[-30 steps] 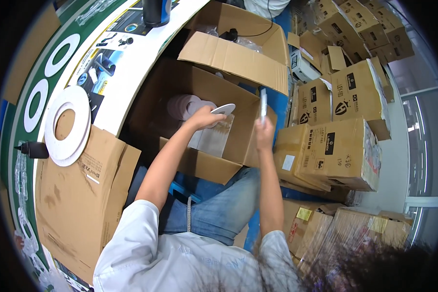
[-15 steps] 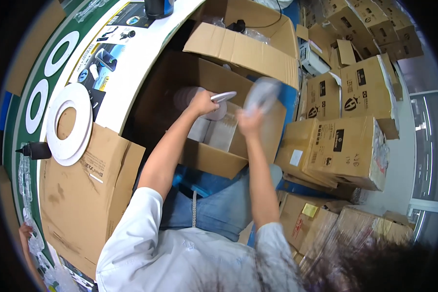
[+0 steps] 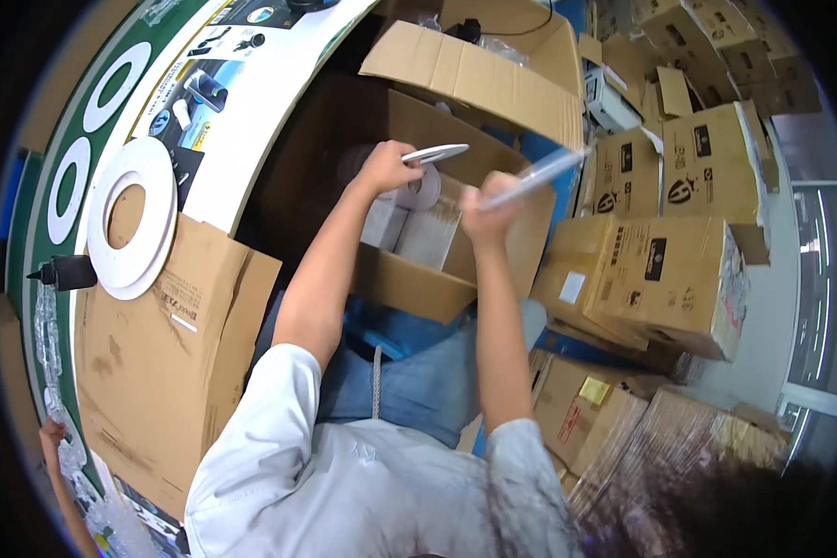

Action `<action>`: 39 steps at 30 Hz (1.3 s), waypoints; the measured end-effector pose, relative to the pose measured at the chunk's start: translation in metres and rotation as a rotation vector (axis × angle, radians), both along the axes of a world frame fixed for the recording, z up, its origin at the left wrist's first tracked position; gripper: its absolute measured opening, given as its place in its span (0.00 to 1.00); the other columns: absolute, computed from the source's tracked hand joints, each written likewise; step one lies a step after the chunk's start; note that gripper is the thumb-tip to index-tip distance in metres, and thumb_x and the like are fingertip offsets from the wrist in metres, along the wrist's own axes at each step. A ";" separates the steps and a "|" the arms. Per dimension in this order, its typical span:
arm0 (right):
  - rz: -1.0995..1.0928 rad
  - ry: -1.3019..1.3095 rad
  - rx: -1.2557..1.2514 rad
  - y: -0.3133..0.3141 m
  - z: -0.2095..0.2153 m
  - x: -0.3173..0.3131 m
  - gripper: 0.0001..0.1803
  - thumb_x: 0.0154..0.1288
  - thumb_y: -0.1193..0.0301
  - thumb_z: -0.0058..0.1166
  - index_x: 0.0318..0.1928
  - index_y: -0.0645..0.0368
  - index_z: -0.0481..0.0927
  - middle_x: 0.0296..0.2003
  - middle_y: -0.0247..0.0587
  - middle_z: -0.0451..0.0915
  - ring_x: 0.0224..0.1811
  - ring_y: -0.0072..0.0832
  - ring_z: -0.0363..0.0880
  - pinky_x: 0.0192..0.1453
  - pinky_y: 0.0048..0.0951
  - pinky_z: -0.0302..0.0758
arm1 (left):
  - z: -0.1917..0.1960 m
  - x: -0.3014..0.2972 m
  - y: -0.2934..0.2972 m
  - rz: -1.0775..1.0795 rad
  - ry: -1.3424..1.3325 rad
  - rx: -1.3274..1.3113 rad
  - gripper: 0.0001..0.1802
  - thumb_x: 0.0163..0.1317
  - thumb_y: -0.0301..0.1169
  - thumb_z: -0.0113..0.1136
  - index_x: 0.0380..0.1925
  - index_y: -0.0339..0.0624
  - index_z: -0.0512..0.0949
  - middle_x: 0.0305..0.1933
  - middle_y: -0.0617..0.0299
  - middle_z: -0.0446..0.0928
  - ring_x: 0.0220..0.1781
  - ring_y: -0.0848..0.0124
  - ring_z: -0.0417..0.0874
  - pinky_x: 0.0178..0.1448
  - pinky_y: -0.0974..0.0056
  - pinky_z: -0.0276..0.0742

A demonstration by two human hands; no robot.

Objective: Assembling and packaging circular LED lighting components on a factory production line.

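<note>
My left hand [image 3: 388, 168] is closed on a thin white disc [image 3: 440, 152], seen nearly edge-on over the open carton [image 3: 417, 288]. My right hand [image 3: 490, 209] grips a pale flat ring [image 3: 547, 173], also edge-on and smeared by motion, above the carton's right side. Down in the carton lie several white round pieces [image 3: 427, 189] and white boxes [image 3: 431, 232]; my left hand partly hides them. On a brown carton at left rest two stacked large white rings [image 3: 101, 237].
A white table [image 3: 265, 102] curves along the left, with a black-capped bottle [image 3: 70, 272] and two white rings [image 3: 63, 191] on a green strip beyond. Another open carton [image 3: 474, 79] stands ahead. Stacked cartons [image 3: 665, 279] line the right. Someone else's hand [image 3: 52, 432] shows at lower left.
My right hand has turned the pale ring from face-on to nearly edge-on, its far end swinging right. My left hand has shifted slightly up and right with its disc.
</note>
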State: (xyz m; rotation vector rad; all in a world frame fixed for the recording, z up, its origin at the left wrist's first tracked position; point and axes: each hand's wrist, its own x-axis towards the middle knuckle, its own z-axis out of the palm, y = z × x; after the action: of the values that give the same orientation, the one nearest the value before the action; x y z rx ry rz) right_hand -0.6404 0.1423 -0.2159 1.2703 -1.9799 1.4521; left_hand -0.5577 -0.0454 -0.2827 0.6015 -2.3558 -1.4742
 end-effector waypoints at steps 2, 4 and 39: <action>0.009 0.032 0.431 0.001 -0.009 -0.013 0.13 0.47 0.65 0.59 0.22 0.60 0.70 0.19 0.49 0.73 0.19 0.48 0.71 0.25 0.37 0.69 | 0.011 -0.008 0.013 -0.049 0.043 0.052 0.10 0.41 0.33 0.67 0.23 0.40 0.83 0.25 0.48 0.81 0.29 0.57 0.85 0.38 0.59 0.79; 0.004 -0.141 0.400 0.009 -0.015 -0.018 0.13 0.47 0.65 0.57 0.25 0.62 0.74 0.21 0.54 0.77 0.21 0.50 0.76 0.28 0.36 0.73 | 0.004 0.003 0.014 -0.050 0.039 -0.329 0.11 0.41 0.34 0.67 0.24 0.40 0.84 0.24 0.47 0.81 0.29 0.57 0.85 0.38 0.59 0.79; -0.011 -0.692 0.395 0.038 -0.073 0.002 0.10 0.53 0.68 0.54 0.31 0.63 0.77 0.21 0.42 0.78 0.26 0.30 0.79 0.33 0.35 0.75 | 0.084 0.044 0.003 0.108 -0.320 -0.252 0.14 0.46 0.37 0.65 0.29 0.38 0.84 0.30 0.46 0.82 0.36 0.52 0.85 0.46 0.57 0.80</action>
State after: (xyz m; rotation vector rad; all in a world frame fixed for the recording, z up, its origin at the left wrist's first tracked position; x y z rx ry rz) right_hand -0.6385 0.1800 -0.2885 0.9553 -2.8284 1.7083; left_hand -0.5133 -0.0425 -0.1983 0.9365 -2.6431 -1.0771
